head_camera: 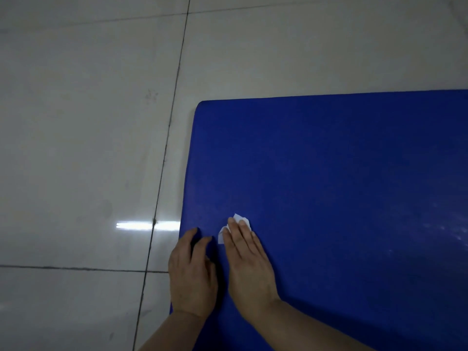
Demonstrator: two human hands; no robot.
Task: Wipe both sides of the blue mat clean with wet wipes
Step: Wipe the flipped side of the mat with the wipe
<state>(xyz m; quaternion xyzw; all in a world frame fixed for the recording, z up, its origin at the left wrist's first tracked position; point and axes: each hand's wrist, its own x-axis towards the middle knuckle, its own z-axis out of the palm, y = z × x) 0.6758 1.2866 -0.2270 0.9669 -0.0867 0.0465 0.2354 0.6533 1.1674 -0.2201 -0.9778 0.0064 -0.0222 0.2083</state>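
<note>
I have the blue mat [329,186] lying flat on the tiled floor [88,122], its rounded far-left corner in view and its right part running out of the frame. My right hand [247,259] lies flat on the mat near its left edge, fingers straight and together, pressing a small crumpled white wet wipe [239,220] that peeks out beyond the fingertips and to their left. My left hand [192,274] rests just beside it at the mat's left edge, fingers relaxed and slightly spread, holding nothing; I judge it is steadying the mat. The step in hand looks like wiping this upper face close to the left border. To do it well I would keep the palm low and the pressure even, so the wipe stays trapped under the fingers instead of bunching or slipping out. I would work in overlapping strokes from the edge inward and keep the left hand pinning the mat so it does not slide on the glossy tiles. Faint pale streaks show toward the right of the mat; whether they are moisture or glare I cannot tell.
</note>
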